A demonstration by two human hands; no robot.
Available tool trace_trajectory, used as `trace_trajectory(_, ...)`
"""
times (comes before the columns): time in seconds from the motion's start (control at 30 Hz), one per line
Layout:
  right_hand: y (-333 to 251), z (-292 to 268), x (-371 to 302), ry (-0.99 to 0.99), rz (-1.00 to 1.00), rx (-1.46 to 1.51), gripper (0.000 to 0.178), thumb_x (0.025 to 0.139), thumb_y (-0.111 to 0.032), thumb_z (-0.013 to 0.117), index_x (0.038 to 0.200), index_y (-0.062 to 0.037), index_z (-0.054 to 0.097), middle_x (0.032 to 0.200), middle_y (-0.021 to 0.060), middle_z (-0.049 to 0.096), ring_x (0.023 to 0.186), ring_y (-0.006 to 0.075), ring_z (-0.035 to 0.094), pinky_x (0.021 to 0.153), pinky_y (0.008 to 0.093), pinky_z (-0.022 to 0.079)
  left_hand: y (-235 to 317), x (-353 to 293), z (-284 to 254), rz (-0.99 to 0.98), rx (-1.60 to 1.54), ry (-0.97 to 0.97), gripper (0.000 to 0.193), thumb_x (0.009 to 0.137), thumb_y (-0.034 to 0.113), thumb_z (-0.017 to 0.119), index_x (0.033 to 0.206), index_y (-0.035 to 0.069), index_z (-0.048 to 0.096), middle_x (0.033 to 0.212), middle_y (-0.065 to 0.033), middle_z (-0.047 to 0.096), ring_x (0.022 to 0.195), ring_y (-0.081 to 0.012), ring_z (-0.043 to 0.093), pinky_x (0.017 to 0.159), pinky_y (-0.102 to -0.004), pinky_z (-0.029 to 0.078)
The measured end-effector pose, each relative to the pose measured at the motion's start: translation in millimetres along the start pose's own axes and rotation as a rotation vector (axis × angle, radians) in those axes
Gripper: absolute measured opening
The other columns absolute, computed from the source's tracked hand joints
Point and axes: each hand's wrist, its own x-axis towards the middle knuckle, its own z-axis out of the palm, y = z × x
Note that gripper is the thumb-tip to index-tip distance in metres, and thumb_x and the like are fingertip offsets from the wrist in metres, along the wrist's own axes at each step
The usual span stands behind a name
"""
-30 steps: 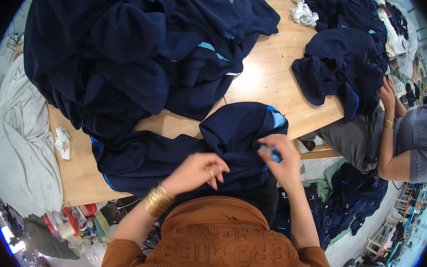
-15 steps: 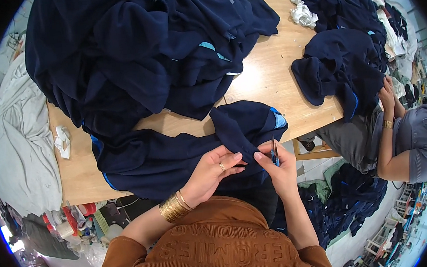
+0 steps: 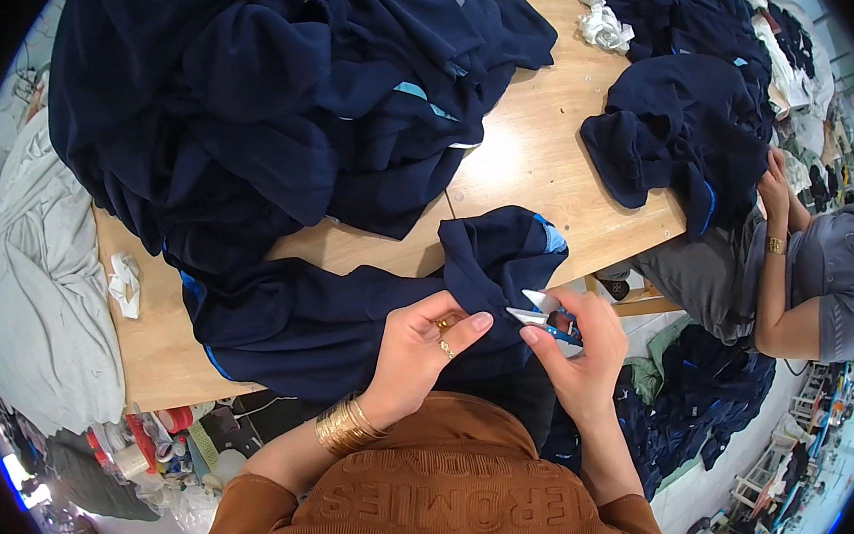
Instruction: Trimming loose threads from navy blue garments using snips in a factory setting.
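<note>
A navy blue garment (image 3: 320, 311) with bright blue trim lies along the table's near edge, one part folded up before me. My left hand (image 3: 414, 353) pinches the cloth between thumb and fingers. In my right hand (image 3: 591, 349) is a pair of thread snips (image 3: 543, 316) with blue handles. Their two pale blades are spread apart and point left at the cloth, close to my left fingertips. The snips' lower end is hidden by my fingers. Whether the blades touch the fabric, I cannot tell.
A big heap of navy garments (image 3: 264, 109) covers the far left of the wooden table (image 3: 586, 244). Grey cloth (image 3: 37, 288) hangs at its left end. At right, a co-worker (image 3: 800, 288) handles another navy garment (image 3: 686, 116). More dark clothes (image 3: 698, 396) lie on the floor.
My right hand has drawn slightly right, away from the cloth. The snips have turned from upright to pointing left, with blades now parted. The folded cloth has shifted a little.
</note>
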Motion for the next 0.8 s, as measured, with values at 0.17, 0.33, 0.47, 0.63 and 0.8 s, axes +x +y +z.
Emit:
trace_trajectory(0.17,-0.5,-3.9,-1.0,0.026,-0.083,-0.179,0.030,0.067,-0.029,0.075,0.088,-0.0130,0.061,0.069,-0.0044,0.052,0.063,0.0148,0.042,0.069,0.0297,0.027,3.7,-1.1,3.1,-0.007,-0.017,0.001,0.010,0.085,0.009,0.062,0.083,-0.001,0.061,0.076,0.0028,0.058,0.072,-0.0008,0.046,0.066,-0.0170,0.038)
trace_trajectory(0.33,0.3,-4.0,-2.1,0.043,-0.089,-0.191,0.026,0.067,-0.028,0.075,0.084,-0.0138,0.061,0.070,-0.0055,0.053,0.064,0.0150,0.042,0.070,0.0305,0.027,2.3,-1.1,0.9,-0.053,-0.069,-0.009,0.016,0.083,0.007,0.061,0.097,-0.001,0.062,0.089,-0.0042,0.063,0.080,-0.0077,0.057,0.076,-0.0227,0.046)
trace_trajectory(0.47,-0.2,-4.1,-1.8,0.041,-0.083,-0.191,0.026,0.066,-0.028,0.075,0.083,-0.0140,0.061,0.069,-0.0057,0.053,0.064,0.0148,0.042,0.071,0.0305,0.027,2.2,-1.9,0.2,-0.081,-0.086,-0.016,0.017,0.083,0.008,0.061,0.097,-0.002,0.062,0.090,-0.0047,0.063,0.081,-0.0079,0.057,0.077,-0.0232,0.046)
trace_trajectory(0.63,-2.1,-4.7,-1.2,0.048,-0.084,-0.190,0.026,0.066,-0.028,0.075,0.083,-0.0141,0.062,0.068,-0.0058,0.053,0.063,0.0148,0.042,0.071,0.0305,0.027,4.4,-2.6,1.4,-0.107,-0.106,-0.017,0.016,0.084,0.008,0.061,0.096,-0.001,0.062,0.089,-0.0044,0.063,0.081,-0.0076,0.057,0.077,-0.0229,0.046)
trace_trajectory(0.8,-2.1,-6.4,-1.4,0.044,-0.086,-0.209,0.026,0.066,-0.028,0.075,0.083,-0.0143,0.062,0.068,-0.0055,0.051,0.063,0.0149,0.042,0.071,0.0308,0.027,7.8,-2.1,4.6,-0.100,-0.082,-0.025,0.010,0.086,0.010,0.060,0.086,0.000,0.062,0.080,0.0020,0.059,0.076,-0.0022,0.050,0.073,-0.0175,0.041)
